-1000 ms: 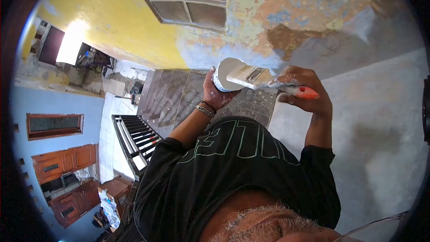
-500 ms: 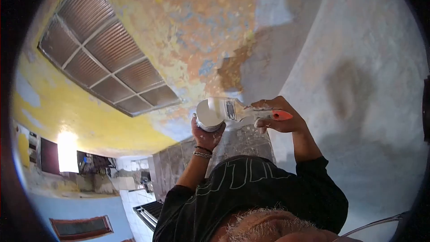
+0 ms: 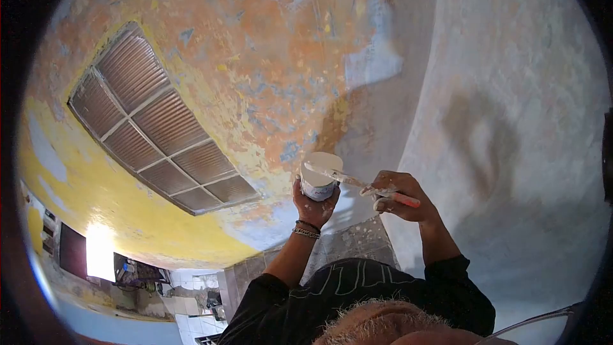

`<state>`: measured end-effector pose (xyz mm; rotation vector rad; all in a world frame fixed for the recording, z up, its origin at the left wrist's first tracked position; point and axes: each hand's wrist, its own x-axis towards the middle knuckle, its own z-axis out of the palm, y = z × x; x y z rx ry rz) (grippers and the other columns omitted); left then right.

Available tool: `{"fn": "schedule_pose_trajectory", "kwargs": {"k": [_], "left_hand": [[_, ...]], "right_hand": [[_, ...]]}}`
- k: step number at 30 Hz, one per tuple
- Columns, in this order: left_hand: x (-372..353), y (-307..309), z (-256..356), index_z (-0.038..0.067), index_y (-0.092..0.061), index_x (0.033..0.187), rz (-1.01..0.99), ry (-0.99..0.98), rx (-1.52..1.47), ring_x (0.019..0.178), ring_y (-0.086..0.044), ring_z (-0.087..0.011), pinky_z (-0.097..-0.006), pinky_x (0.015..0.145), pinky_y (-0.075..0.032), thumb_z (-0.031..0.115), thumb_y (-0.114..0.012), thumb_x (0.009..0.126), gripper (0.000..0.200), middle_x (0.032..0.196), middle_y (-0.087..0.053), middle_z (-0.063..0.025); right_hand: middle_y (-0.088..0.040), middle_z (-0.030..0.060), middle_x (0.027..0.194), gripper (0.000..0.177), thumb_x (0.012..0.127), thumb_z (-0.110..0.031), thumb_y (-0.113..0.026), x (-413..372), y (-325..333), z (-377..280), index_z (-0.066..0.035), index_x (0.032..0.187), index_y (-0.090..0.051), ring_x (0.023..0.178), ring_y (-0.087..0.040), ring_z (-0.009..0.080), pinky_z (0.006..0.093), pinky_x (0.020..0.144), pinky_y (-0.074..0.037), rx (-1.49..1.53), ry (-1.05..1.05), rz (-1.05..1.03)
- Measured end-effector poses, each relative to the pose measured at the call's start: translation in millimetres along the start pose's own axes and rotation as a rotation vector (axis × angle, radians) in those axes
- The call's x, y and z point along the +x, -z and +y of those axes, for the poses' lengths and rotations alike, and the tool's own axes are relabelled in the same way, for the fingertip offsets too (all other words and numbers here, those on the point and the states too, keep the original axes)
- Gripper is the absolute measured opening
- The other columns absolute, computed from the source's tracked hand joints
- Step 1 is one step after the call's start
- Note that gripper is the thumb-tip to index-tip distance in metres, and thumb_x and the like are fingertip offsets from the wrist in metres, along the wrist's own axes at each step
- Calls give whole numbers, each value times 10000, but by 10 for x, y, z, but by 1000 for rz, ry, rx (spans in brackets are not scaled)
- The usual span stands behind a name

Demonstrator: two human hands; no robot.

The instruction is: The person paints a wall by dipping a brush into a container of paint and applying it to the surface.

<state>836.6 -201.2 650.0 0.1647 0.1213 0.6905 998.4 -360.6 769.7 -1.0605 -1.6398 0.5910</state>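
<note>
My left hand [image 3: 316, 209] is wrapped round the lower part of a white paint tub [image 3: 317, 188], with its opening showing pale paint inside. A paintbrush [image 3: 350, 180] smeared with paint is gripped in my right hand [image 3: 403, 195], its red handle end poking out past the palm. The brush is seen edge-on, and its bristle end lies over the mouth of the tub. Pale paint smudges show on the fingers of both hands.
Ahead is a wall [image 3: 255, 32] with patchy orange, yellow and grey paint. A window [image 3: 163, 121] with ribbed panes is set in it at left. A pale grey wall [image 3: 511, 172] rises on the right. Dark floor tiles [image 3: 351, 243] lie below, and a bright light [image 3: 100, 252] glows at far left.
The brush has turned from its broad face to edge-on over the tub. Both hands sit lower in view, the left also further right, and the view has shifted up the wall.
</note>
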Motion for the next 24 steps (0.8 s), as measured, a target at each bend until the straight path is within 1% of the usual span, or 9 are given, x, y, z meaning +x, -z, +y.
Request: {"fn": "schedule_pose_trajectory", "kwargs": {"k": [4,6,8,12,17,19,21,23,24], "left_hand": [[148,-143,-33,102,-447,1210,49,-11,8,995,-536,-312,-438,779,-501,575,-468,781,639,1129,-523,-142],[160,-252,-48,128,-476,1175,-4,6,19,995,-527,-288,-414,784,-505,518,-474,802,540,1125,-524,-101],[192,-330,-91,110,-458,1193,26,-26,35,993,-530,-302,-416,780,-502,546,-474,789,595,1127,-519,-127],[323,-298,-96,102,-439,1219,-51,20,-27,1027,-517,-322,-414,777,-506,553,-487,776,634,1160,-491,-155],[331,-241,-140,119,-437,1227,-132,83,-59,1070,-496,-329,-413,752,-526,515,-495,782,599,1196,-472,-146],[254,-243,-169,133,-431,1232,-84,60,-38,1071,-496,-328,-429,753,-522,510,-490,782,590,1208,-470,-138],[182,-220,-195,142,-424,1240,-69,44,-27,1078,-492,-327,-436,763,-517,509,-483,784,588,1212,-468,-133],[147,-157,-186,156,-399,1265,-152,-8,7,1115,-466,-327,-458,838,-476,498,-449,806,576,1236,-452,-129],[155,-142,-184,156,-399,1265,-155,-6,7,1115,-466,-327,-458,838,-476,498,-449,806,576,1236,-452,-129]], "right_hand": [[-578,68,778,325,696,-199,-747,34,12,-14,-30,937,-608,661,-553,176,297,578,-439,-69,129,91],[-573,77,760,319,690,-218,-748,48,34,-2,-16,881,-590,629,-539,203,311,549,-433,-64,169,143],[-586,90,755,306,683,-195,-750,102,127,-16,-12,861,-582,631,-567,232,325,554,-455,-306,313,160],[-617,112,772,244,683,-134,-743,259,386,-140,-5,814,-582,649,-597,254,330,570,-481,-490,366,207],[-619,95,769,304,693,-113,-734,762,984,-315,-18,963,-631,666,-588,220,302,602,-472,-884,531,256],[-625,107,833,274,717,-134,-716,1040,1251,-417,-60,966,-627,707,-597,239,329,622,-492,-933,496,239],[-632,110,835,271,741,-92,-699,1346,1506,-523,-13,988,-622,695,-592,208,294,639,-472,-901,449,183],[-641,90,952,321,790,-109,-651,1564,1767,-667,-86,1106,-604,764,-606,200,270,694,-478,-725,196,184],[-641,90,952,321,790,-109,-651,1558,1780,-665,-86,1106,-604,764,-606,200,270,694,-478,-728,196,186]]}}
